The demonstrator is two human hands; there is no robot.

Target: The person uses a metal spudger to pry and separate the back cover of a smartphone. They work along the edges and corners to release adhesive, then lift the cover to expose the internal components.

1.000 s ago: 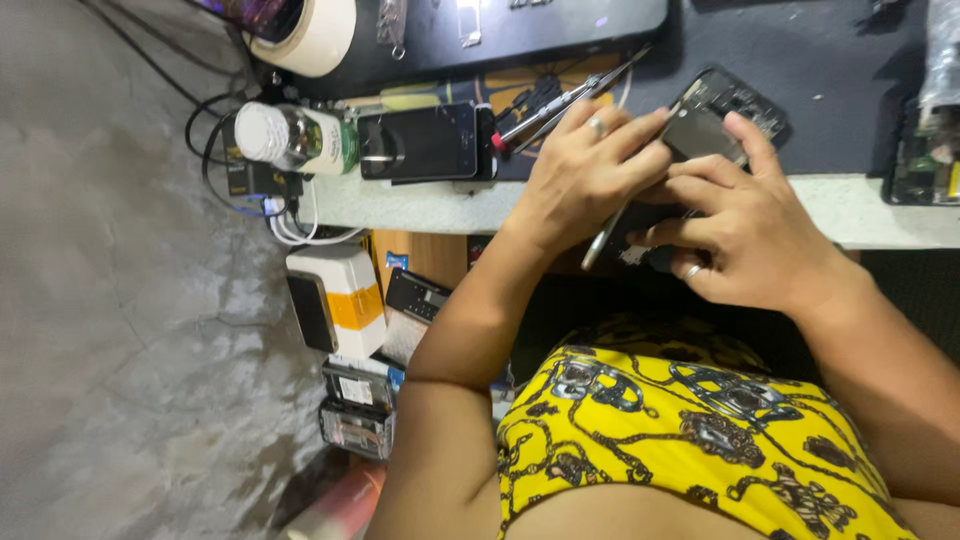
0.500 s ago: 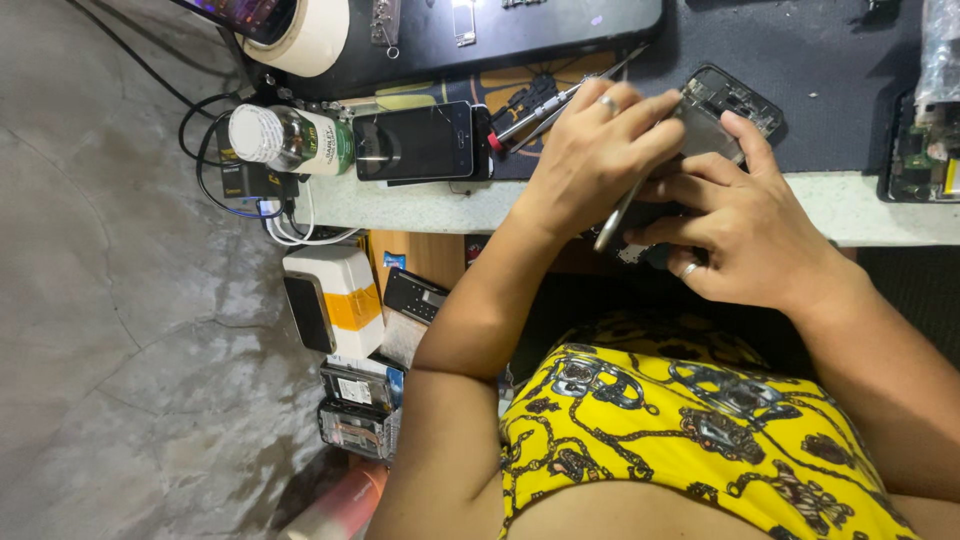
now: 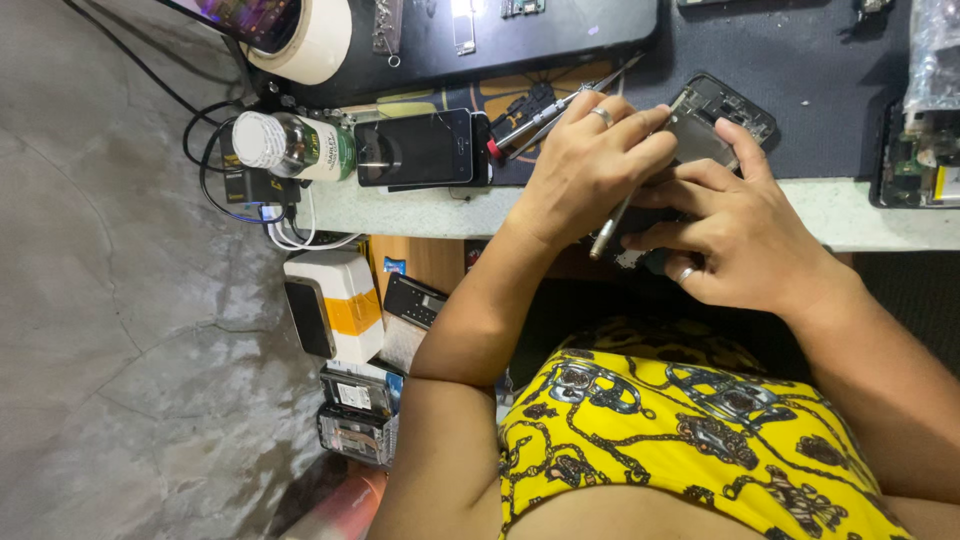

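Here the right hand clamps the opened phone at the counter edge, fingers wrapped round it to steady it, while the left hand pinches a slim metal tool over its back. Farther off lie a black phone and a tape roll.

A single view is provided, taken from a head-worn camera. The scene is viewed steeply downward and at close range. The bench edge is seen across the upper frame, the floor at left, and the wearer's torso at the bottom. No second view is supplied.
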